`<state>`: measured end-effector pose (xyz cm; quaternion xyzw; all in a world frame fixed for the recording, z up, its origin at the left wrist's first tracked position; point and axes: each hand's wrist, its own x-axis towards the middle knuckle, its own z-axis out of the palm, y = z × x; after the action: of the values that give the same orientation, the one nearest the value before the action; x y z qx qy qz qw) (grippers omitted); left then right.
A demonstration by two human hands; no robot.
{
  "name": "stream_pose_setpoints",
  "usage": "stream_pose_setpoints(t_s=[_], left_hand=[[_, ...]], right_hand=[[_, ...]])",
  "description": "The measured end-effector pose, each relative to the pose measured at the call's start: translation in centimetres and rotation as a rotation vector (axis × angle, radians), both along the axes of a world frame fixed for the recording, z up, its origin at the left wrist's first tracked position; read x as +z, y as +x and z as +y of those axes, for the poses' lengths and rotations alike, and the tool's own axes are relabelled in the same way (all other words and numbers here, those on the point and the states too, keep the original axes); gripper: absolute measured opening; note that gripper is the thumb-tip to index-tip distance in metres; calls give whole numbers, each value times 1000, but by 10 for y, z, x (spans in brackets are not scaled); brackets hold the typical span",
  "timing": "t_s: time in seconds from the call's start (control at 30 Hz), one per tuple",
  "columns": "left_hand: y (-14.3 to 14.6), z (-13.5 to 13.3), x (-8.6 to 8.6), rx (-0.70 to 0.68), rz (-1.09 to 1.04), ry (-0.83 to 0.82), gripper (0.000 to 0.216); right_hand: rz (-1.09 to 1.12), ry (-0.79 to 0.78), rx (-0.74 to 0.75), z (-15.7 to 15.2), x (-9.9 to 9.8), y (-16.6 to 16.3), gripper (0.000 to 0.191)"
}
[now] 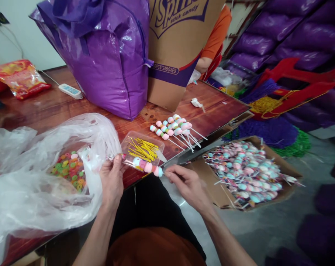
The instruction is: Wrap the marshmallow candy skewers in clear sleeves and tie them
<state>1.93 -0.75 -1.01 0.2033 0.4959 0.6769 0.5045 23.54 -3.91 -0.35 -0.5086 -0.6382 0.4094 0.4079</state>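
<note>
A candy skewer (147,166) with pastel marshmallow pieces is held level between my two hands at the table's front edge. My right hand (186,184) pinches its stick end. My left hand (112,179) is closed on the other end, where a bit of clear wrapper shows. Just behind the skewer a clear tray (142,149) holds several yellow twist ties. Several finished skewers (174,129) lie in a heap on the table beyond it.
A clear plastic bag (45,173) with colourful ring candies lies at the left. A purple bag (106,55) and a cardboard box (175,48) stand at the back. A low carton (247,173) of skewers sits on the floor to the right. A person in orange (217,37) sits behind.
</note>
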Motion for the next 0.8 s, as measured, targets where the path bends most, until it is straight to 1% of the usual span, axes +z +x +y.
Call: stream_pose_setpoints(t_s=[0.1, 0.27, 0.47, 0.57, 0.6, 0.67, 0.8], left_hand=[[1, -2, -1, -43, 52, 9, 31], [4, -5, 4, -77, 6, 34, 34], [14, -10, 7, -120, 19, -53, 39], [18, -11, 6, -139, -32, -31, 36], [18, -11, 5, -135, -52, -16, 34], [18, -10, 4, -134, -83, 14, 32], [20, -10, 1, -198, -97, 25, 32]], right_hand=[[-4, 22, 0, -1, -3, -6, 22], [-75, 173, -18, -2, -4, -17, 22], [-183, 324, -47, -6, -11, -26, 16], [-242, 415, -54, -11, -13, -29, 16], [-239, 411, -51, -12, -13, -30, 16], [-174, 333, -63, -15, -12, -31, 18], [5, 69, -107, -15, -10, -38, 24]])
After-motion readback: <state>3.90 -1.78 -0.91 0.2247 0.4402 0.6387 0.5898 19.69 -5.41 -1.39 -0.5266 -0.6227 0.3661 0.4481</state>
